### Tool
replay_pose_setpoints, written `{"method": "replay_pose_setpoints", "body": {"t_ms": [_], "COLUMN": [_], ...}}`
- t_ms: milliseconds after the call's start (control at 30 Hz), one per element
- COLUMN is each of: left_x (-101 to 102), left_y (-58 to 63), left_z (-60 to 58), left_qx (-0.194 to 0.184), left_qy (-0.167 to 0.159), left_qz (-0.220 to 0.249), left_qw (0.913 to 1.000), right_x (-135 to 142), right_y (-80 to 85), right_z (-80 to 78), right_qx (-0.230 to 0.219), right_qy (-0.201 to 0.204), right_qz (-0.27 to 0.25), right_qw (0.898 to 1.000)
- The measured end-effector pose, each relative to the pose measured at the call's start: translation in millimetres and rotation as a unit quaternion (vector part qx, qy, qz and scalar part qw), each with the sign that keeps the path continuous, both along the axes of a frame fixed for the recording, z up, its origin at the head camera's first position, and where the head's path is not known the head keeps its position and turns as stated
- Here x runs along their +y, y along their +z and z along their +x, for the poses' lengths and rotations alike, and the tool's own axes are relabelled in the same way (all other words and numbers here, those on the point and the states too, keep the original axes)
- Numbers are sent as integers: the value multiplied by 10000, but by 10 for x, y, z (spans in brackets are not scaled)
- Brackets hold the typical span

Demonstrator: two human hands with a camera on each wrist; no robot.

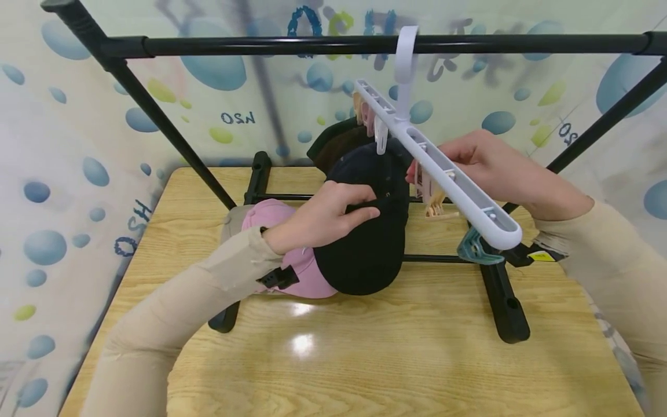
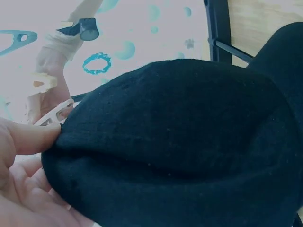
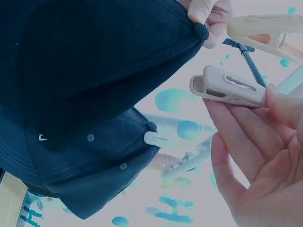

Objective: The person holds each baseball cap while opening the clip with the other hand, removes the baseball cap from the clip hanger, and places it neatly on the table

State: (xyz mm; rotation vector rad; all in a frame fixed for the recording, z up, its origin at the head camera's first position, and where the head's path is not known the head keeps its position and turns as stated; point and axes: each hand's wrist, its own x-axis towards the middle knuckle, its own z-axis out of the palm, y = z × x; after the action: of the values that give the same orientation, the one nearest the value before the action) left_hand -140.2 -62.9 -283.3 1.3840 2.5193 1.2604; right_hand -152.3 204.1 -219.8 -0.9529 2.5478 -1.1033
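Note:
My left hand (image 1: 333,214) pinches a fold of a black cap (image 1: 365,255) between thumb and fingers; the fold fills much of the left wrist view. To its right, my right hand (image 1: 482,165) grips a pale pink clothespin (image 3: 232,87) by its tail end. The clothespin's tip points toward the black cap's pinched corner and stands apart from it. It belongs to a white clip hanger (image 1: 453,179) hooked on a black bar. Behind the black cap, a navy cap (image 3: 94,156) hangs from a white clothespin (image 3: 163,139).
A pink cap (image 1: 312,278) and a grey-beige cap (image 1: 234,223) lie left of the black cap. A brown and dark green cap (image 1: 339,142) is behind. Yellow (image 1: 436,202) and teal clothespins (image 1: 474,246) hang nearer. The black rack (image 1: 333,45) stands on the wooden table (image 1: 365,359).

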Motion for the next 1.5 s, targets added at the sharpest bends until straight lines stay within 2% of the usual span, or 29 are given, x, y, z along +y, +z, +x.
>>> {"method": "replay_pose_setpoints", "body": {"t_ms": [167, 233, 433, 600, 733, 867, 1033, 1100, 1233, 1333, 1433, 1500], "left_x": [-119, -165, -285, -371, -436, -496, -544, -557, -592, -621, -639, -641], "left_y": [0, 11, 41, 42, 52, 58, 29, 11, -16, -24, -23, -21], "left_z": [-8, -11, -11, -8, 6, 16, 35, 36, 23, 12, 5, 0], "left_qx": [-35, -54, -359, -505, -530, -607, -829, -854, -871, -888, -884, -887], "left_qy": [297, 405, 695, 813, 908, 957, 922, 943, 1050, 1179, 1286, 1324], "left_qz": [-79, -105, -108, -165, -226, -254, -275, -287, -336, -350, -313, -285], "left_qw": [9995, 9991, 9969, 9953, 9942, 9932, 9919, 9915, 9901, 9884, 9873, 9868], "right_x": [86, 96, 104, 132, 147, 187, 256, 284, 330, 347, 364, 375], "right_y": [-30, -44, -56, -59, -40, -22, -10, -8, -8, -8, -11, -13], "right_z": [-54, -64, -28, -26, -13, -14, -33, -28, -25, -24, -8, 13], "right_qx": [-167, -212, -514, -934, -1153, -1075, -619, -567, -676, -551, -430, -549], "right_qy": [584, 646, 107, 226, 203, 243, 237, 144, 167, 190, 32, -113], "right_qz": [-282, -277, -48, -339, -338, -274, -6, 64, -9, 41, 167, 141], "right_qw": [9978, 9973, 9986, 9948, 9926, 9935, 9978, 9983, 9976, 9983, 9989, 9983]}}
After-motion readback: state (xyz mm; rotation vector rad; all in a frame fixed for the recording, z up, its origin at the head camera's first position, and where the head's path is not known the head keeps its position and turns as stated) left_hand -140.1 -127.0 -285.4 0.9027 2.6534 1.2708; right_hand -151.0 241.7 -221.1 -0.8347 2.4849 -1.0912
